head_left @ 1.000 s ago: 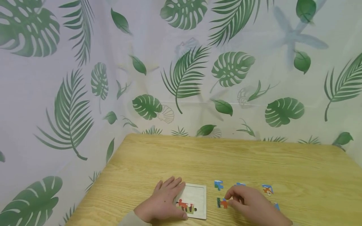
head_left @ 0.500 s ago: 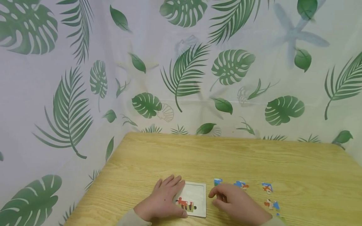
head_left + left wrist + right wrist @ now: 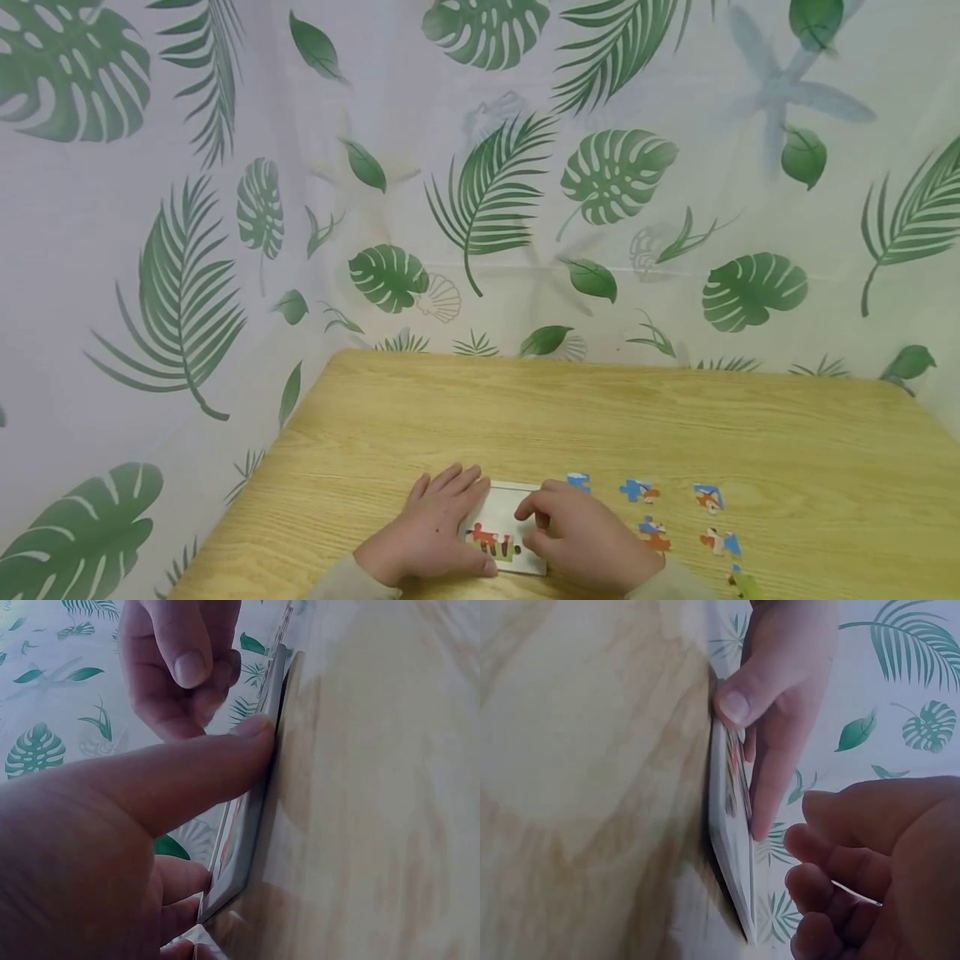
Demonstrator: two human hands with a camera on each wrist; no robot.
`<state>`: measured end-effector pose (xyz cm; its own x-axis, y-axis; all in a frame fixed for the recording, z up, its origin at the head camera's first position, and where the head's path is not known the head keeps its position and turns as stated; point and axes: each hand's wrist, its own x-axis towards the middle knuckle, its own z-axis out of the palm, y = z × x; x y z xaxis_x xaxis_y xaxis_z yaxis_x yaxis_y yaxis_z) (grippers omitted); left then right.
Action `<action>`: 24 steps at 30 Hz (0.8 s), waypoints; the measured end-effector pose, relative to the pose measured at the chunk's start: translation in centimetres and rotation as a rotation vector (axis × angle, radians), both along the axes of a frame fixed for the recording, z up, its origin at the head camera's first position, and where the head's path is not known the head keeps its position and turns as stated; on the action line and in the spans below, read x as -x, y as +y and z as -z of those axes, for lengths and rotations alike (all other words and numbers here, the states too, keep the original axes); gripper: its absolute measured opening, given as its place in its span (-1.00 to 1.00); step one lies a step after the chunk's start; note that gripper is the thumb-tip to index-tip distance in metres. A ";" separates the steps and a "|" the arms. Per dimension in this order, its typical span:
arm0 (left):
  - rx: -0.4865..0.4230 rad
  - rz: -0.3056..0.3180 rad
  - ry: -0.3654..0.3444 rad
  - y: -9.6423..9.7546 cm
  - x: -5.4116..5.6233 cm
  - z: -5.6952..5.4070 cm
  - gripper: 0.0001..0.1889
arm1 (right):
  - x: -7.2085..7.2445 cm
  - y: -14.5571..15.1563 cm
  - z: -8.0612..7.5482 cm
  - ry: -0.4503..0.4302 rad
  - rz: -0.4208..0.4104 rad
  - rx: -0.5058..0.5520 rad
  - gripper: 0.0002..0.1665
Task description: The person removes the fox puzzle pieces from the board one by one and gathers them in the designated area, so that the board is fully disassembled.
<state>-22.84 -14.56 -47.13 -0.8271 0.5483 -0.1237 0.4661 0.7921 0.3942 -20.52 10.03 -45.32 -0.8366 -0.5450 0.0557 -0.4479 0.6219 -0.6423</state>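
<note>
In the head view, my left hand (image 3: 438, 529) rests over the left side of a small white puzzle tray (image 3: 504, 507), its fingers spread. The left thumb (image 3: 251, 739) presses on the near rim of the tray in the left wrist view. Red, brown and green puzzle pieces (image 3: 495, 543) lie joined at the tray's lower part. My right hand (image 3: 581, 537) is over the tray's right side, fingers curled. In the right wrist view the right fingertips (image 3: 804, 840) stand near the thumb, and I cannot tell whether a piece is between them.
Several loose puzzle pieces lie on the wooden table (image 3: 420, 408) to the right: a blue and orange piece (image 3: 639, 490), a fox-face piece (image 3: 708, 497), an orange and blue piece (image 3: 654, 535) and a green piece (image 3: 744, 583). A leaf-patterned sheet (image 3: 525, 208) hangs behind the table.
My right hand has moved left from the loose pieces to over the tray, uncovering pieces on the right. My left hand has stayed on the tray.
</note>
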 end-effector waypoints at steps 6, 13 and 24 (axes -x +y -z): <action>-0.011 0.006 0.018 0.1 -0.2 -0.2 0.13 | -0.1 -1.5 0.6 0.009 -0.008 -0.008 -0.83; -0.027 0.020 -0.002 0.1 -0.2 -0.4 0.12 | -0.2 -1.8 1.5 0.014 0.010 -0.039 -0.86; -0.057 0.033 -0.056 -0.6 0.0 -0.5 0.02 | -0.6 -2.2 1.8 0.063 0.035 -0.062 -0.88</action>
